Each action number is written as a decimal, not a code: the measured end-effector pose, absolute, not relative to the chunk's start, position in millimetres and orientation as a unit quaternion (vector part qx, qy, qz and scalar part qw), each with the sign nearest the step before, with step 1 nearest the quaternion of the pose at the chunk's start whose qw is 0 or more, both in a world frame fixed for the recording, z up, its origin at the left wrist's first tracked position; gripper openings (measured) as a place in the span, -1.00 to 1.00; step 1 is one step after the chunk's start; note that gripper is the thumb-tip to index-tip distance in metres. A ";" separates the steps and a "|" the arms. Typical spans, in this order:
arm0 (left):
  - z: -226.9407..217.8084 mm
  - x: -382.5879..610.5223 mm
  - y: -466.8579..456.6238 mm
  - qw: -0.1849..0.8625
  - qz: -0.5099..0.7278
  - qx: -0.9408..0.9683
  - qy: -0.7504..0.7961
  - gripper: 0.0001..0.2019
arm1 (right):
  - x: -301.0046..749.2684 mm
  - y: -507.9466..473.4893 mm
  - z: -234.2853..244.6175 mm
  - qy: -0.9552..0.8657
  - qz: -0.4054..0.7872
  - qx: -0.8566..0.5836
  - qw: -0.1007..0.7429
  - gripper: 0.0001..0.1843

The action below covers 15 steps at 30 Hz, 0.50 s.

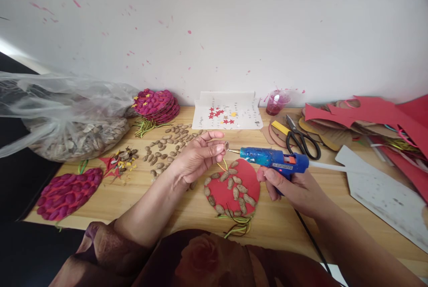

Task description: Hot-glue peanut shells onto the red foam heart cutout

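My left hand (203,155) pinches a small peanut (226,145) in its fingertips, mostly hidden by the thumb. Wrapped around the handle of a blue hot glue gun (274,158) is my right hand (290,184). The gun's metal nozzle points left and meets or nearly meets the peanut. A white glue stick (326,166) sticks out of its back end. Below both hands lies a round red disc (221,186), with unshelled peanuts along its rim and across its middle. Green and yellow cords come out at its top and bottom.
Loose peanuts (162,147) lie left of my hand, near a bulging plastic bag (73,131). Pink-painted discs (157,106) are stacked behind, another (70,193) lies front left. Scissors (302,139), a pink-stained cup (278,101) and red card scraps (354,113) stand right. Paper stars (217,113) lie on a white sheet.
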<state>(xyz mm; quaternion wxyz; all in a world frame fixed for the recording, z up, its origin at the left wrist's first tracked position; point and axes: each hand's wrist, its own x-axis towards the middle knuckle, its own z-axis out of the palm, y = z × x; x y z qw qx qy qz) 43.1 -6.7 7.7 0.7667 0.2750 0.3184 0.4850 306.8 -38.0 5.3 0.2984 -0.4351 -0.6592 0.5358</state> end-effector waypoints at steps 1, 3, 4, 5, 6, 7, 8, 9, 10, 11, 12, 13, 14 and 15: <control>7.5 43.1 -6.6 0.767 0.484 0.274 0.319 -0.59 | 306.9 -38.3 5.4 -0.660 0.532 -0.438 0.300 -0.61; 6.8 42.9 -6.4 0.767 0.483 0.275 0.321 -0.59 | 307.0 -39.0 5.4 -0.662 0.526 -0.441 0.302 -0.61; 6.4 42.7 -6.2 0.766 0.483 0.276 0.323 -0.58 | 306.8 -39.2 5.3 -0.663 0.523 -0.442 0.302 -0.61; 6.2 42.5 -6.0 0.765 0.483 0.275 0.325 -0.58 | 306.5 -39.3 5.3 -0.664 0.519 -0.444 0.302 -0.61; 6.2 42.1 -5.8 0.764 0.484 0.275 0.327 -0.57 | 306.0 -39.2 5.1 -0.664 0.517 -0.447 0.302 -0.60; 6.5 41.8 -5.6 0.761 0.486 0.275 0.330 -0.57 | 305.3 -38.7 4.9 -0.661 0.515 -0.453 0.304 -0.60; 7.2 41.4 -5.5 0.758 0.488 0.275 0.334 -0.57 | 304.5 -37.8 4.6 -0.655 0.512 -0.463 0.308 -0.59; 8.3 41.1 -5.4 0.755 0.489 0.278 0.339 -0.57 | 303.5 -36.6 4.2 -0.644 0.511 -0.475 0.314 -0.58; 9.5 40.8 -5.3 0.749 0.489 0.282 0.345 -0.57 | 302.3 -34.9 3.6 -0.630 0.511 -0.487 0.323 -0.56; 10.7 40.6 -5.3 0.743 0.488 0.291 0.355 -0.56 | 301.0 -32.8 3.0 -0.613 0.514 -0.498 0.334 -0.55; 11.8 40.6 -5.3 0.733 0.485 0.304 0.368 -0.56 | 299.6 -30.6 2.5 -0.593 0.520 -0.508 0.346 -0.54; 12.7 40.8 -5.3 0.719 0.480 0.326 0.383 -0.56 | 298.2 -28.2 2.0 -0.570 0.529 -0.513 0.364 -0.53; 13.1 41.4 -5.2 0.701 0.471 0.356 0.400 -0.57 | 296.6 -25.9 1.7 -0.546 0.542 -0.515 0.377 -0.52; 13.1 42.4 -5.1 0.678 0.457 0.395 0.418 -0.58 | 295.1 -23.9 1.7 -0.520 0.556 -0.516 0.392 -0.51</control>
